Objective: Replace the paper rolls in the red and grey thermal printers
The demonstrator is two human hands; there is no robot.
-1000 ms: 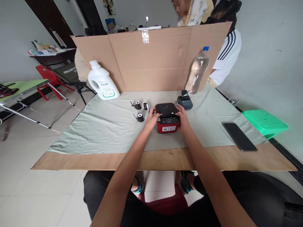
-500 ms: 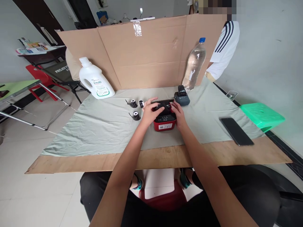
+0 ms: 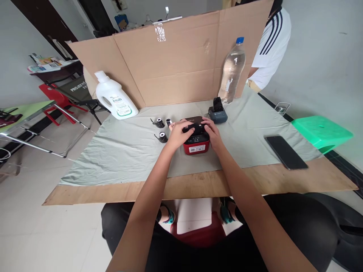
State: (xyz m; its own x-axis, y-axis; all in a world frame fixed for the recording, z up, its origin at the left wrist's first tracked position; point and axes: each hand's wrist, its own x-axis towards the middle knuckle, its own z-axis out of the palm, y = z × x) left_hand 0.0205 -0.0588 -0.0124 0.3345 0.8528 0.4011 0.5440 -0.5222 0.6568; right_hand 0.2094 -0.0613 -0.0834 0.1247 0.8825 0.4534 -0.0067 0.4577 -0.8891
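Observation:
A red and black label printer (image 3: 197,147) sits on the cloth before me, its white sticker facing me. My left hand (image 3: 179,132) grips its left side, thumb and fingers bent over the black top part. My right hand (image 3: 211,133) holds the right side, fingertips curled on the upper edge. Part of the printer's top is covered by my fingers. Left of it are three small black-and-white rolls: one roll (image 3: 158,123) at the back, another roll (image 3: 168,122) near my left fingertips, and a front roll (image 3: 162,137). Behind my right hand stands a dark blue-grey device (image 3: 217,115) with its flap raised.
A white jug (image 3: 117,97) and a water bottle (image 3: 232,73) stand near the cardboard screen (image 3: 176,64). A black phone (image 3: 286,152) lies at the right. Beyond the table's right edge is a green stool (image 3: 321,130). A person in a white sleeve (image 3: 273,49) is behind the screen.
The printer's dark lid now appears lower and flatter behind my fingers. Both hands stay on the printer, the right fingertips slightly further over its top. The camera view has shifted a little.

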